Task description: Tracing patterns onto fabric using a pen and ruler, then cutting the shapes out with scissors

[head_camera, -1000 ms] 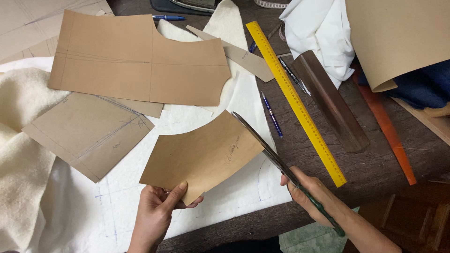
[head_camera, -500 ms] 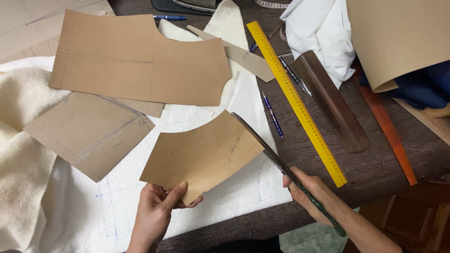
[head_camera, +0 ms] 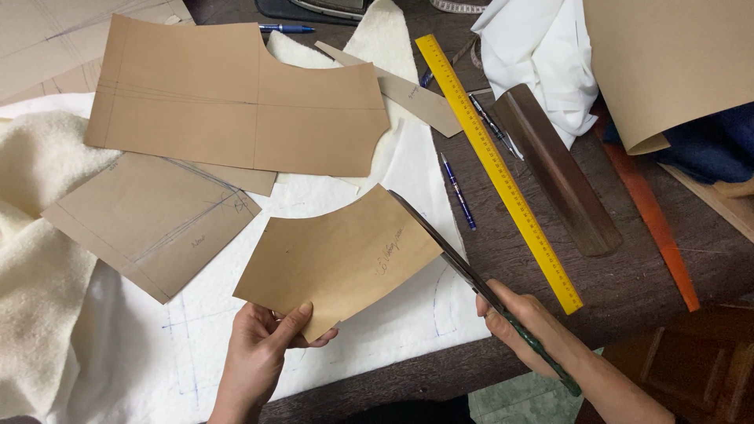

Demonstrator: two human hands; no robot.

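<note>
My left hand [head_camera: 271, 338] pinches the lower corner of a curved brown paper pattern piece [head_camera: 338, 255], lifted a little above the white fabric [head_camera: 393, 322]. My right hand [head_camera: 528, 322] grips the green handles of long scissors [head_camera: 452, 255]. The blades lie along the right edge of that pattern piece, tips pointing up and left.
Two larger brown pattern pieces [head_camera: 236, 98] [head_camera: 153, 220] lie on the fabric beyond. A yellow ruler [head_camera: 503, 177], a blue pen [head_camera: 457, 192], a dark wooden curved bar [head_camera: 558, 169] and an orange strip [head_camera: 652, 212] lie on the dark table at right. Fleece [head_camera: 35, 259] bunches at left.
</note>
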